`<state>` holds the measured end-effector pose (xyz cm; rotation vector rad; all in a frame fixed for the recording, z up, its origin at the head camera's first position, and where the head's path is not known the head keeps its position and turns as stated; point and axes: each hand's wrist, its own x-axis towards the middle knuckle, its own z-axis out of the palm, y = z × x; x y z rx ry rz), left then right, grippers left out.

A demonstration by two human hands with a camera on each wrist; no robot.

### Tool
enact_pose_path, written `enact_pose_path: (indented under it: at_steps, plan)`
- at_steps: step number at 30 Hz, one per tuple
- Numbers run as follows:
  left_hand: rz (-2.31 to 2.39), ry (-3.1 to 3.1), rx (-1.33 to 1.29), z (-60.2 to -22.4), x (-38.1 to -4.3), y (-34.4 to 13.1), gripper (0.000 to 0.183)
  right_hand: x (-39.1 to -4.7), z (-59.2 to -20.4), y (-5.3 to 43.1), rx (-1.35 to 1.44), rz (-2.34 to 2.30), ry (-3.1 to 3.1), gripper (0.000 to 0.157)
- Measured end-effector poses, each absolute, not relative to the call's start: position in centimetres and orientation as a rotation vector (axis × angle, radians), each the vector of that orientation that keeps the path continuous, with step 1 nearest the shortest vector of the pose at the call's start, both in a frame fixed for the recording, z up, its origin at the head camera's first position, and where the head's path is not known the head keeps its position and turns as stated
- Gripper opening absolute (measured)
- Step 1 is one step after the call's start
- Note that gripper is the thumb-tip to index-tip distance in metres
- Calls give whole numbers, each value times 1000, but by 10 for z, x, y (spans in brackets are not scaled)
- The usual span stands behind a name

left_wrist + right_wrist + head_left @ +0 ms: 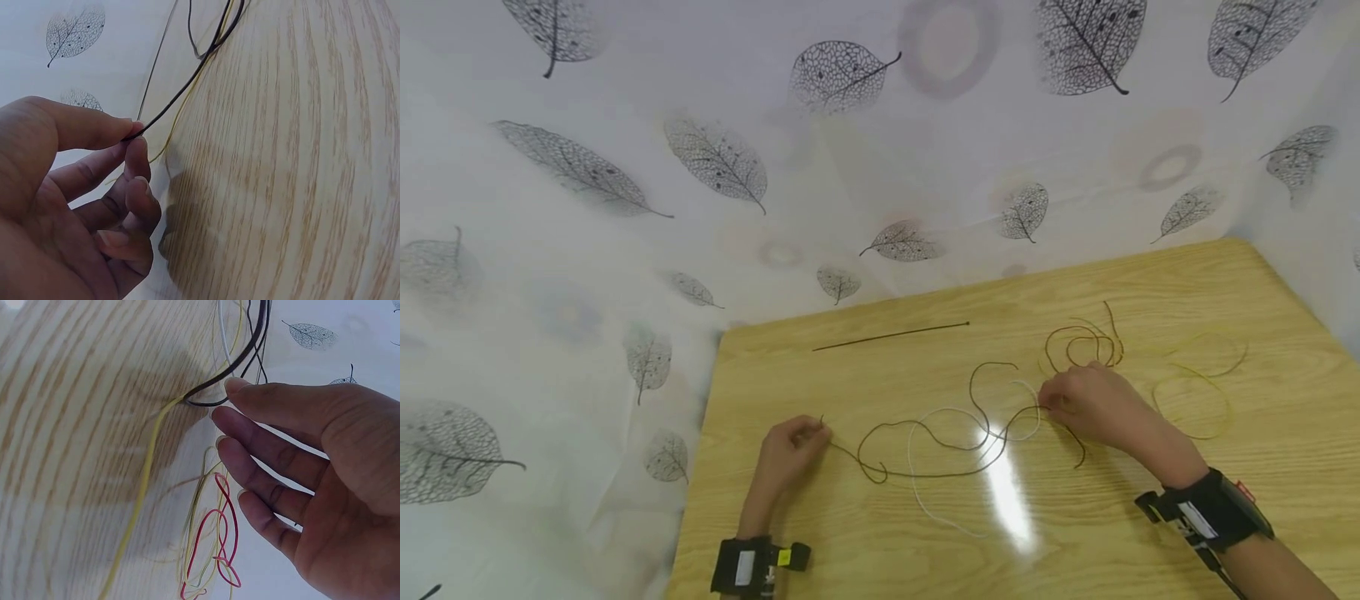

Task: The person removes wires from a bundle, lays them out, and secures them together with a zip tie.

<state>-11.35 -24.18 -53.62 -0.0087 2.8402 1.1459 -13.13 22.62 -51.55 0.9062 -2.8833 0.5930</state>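
Observation:
My left hand (788, 454) pinches the end of a long dark cord (172, 103) between thumb and forefinger, just above the table's left part. From there the cord (936, 476) runs right in loose curves. A yellow strand (182, 109) runs beside it in the left wrist view. My right hand (1097, 404) is low over the table at the cord's right part. In the right wrist view its fingers (256, 434) are fairly straight and apart, with the thumb close by the dark cord. Whether they touch is unclear. A yellow length (147, 462) continues from the dark cord there.
A white cord (912, 467) crosses the dark one on the wooden table (775, 375). Coiled reddish cords (1070, 333) lie beyond my right hand, with yellow cords (1228, 408) farther right. A thin straight dark strip (891, 336) lies toward the back edge, before a leaf-patterned sheet (760, 275).

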Motion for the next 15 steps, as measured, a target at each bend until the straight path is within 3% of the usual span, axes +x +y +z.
enact_pose_path:
  at_steps: [15]
  plan:
    - [1086, 2887, 23, -543, -117, -221, 5, -129, -510, 232, 864, 628, -2913, 10]
